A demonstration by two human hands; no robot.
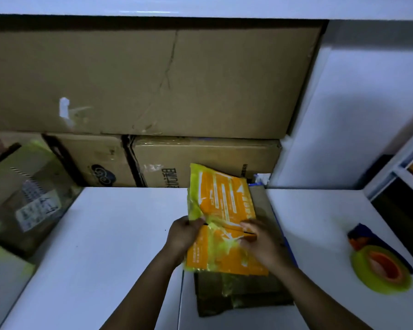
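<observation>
Holds an orange-and-yellow mailer bag (224, 203) over a white table (105, 234). Pinches its left edge with the left hand (183, 236), fingers curled; grips the crumpled middle with the right hand (260, 244). Keeps it tilted, far end raised, just above a flat brown cardboard piece (243, 294). Shows, well apart at right, a yellow tape roll (382, 269) lying flat; behind, stacked cardboard boxes (153, 79); at left, a labelled parcel (26, 198).
</observation>
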